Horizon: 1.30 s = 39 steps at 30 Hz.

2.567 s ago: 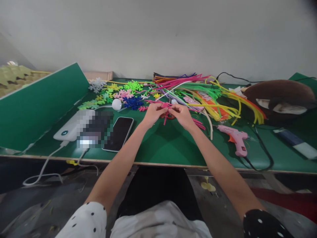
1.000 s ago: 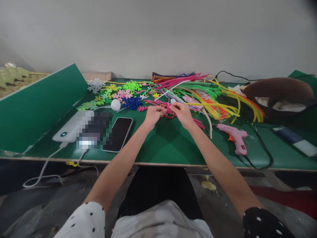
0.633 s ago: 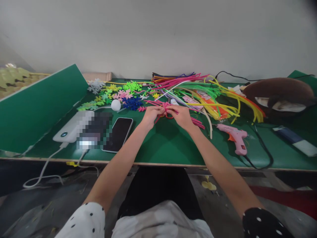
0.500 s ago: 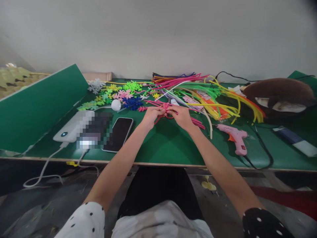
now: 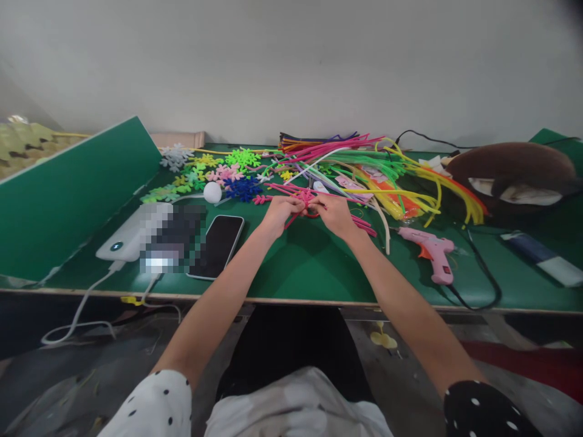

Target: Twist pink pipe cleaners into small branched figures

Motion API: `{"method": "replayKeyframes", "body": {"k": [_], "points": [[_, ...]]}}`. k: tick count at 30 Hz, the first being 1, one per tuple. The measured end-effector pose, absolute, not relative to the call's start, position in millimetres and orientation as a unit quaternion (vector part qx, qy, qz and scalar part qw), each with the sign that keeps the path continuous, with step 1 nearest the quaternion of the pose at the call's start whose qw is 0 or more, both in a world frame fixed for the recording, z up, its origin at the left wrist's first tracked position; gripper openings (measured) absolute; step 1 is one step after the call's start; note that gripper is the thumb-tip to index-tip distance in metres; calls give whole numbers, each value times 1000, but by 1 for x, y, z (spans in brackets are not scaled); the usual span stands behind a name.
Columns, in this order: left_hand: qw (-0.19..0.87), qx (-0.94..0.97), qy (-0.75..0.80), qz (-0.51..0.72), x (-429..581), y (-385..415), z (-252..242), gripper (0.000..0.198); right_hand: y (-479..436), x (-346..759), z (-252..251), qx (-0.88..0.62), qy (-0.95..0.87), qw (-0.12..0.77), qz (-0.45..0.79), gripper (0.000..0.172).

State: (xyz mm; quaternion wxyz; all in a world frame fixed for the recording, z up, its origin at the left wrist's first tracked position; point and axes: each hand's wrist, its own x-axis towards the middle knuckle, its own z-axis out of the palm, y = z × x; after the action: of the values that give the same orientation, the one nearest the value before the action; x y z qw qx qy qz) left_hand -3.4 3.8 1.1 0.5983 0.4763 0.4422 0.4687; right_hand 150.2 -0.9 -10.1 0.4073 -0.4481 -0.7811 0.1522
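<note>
Between my hands, over the green table [image 5: 314, 279], is a pink pipe cleaner shape [image 5: 306, 198] with several arms spreading from its middle. My left hand [image 5: 281, 213] pinches it from the left, thumb and fingers closed. From the other side my right hand [image 5: 332, 212] grips it with closed fingertips. The fingers cover part of the bent pipe cleaners. Loose pink pipe cleaners [image 5: 364, 226] lie just beyond my right hand, and a small pink branched piece [image 5: 259, 199] shows to the left.
Finished-looking snowflake shapes in blue [image 5: 245, 189] and green [image 5: 243, 158] lie at back left. Bundled pipe cleaners [image 5: 364, 159] spread behind my hands. A pink glue gun [image 5: 430, 250] with its cord rests right; a phone [image 5: 217, 246] and white power bank [image 5: 132, 233] lie left.
Hardly anything differs. Both hands keep their hold on the pink pipe cleaner shape in nearly the same place, and the view has shifted very slightly.
</note>
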Motion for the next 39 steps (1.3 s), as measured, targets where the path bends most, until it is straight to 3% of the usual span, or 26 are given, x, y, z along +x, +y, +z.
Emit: {"method": "replayKeyframes", "body": {"k": [11,17,22,28,34,39], "points": [[597,492,427,467,-4,5,-3,4,-2,149,-8,-450,-776,420,139,16],[562,486,416,525,-4,4,-2,6,-2,145,-2,-461,-682,498,273,12],[557,495,414,523,-3,4,-2,10,0,145,-1,-444,-637,501,382,13],[576,506,413,492,-1,4,-2,16,4,147,-6,-452,-651,479,378,15],[526,572,418,471,-5,6,-3,10,2,146,-5,-480,-699,451,278,12],[476,604,415,486,-5,10,-10,9,-1,143,-2,-447,-685,463,341,13]]}}
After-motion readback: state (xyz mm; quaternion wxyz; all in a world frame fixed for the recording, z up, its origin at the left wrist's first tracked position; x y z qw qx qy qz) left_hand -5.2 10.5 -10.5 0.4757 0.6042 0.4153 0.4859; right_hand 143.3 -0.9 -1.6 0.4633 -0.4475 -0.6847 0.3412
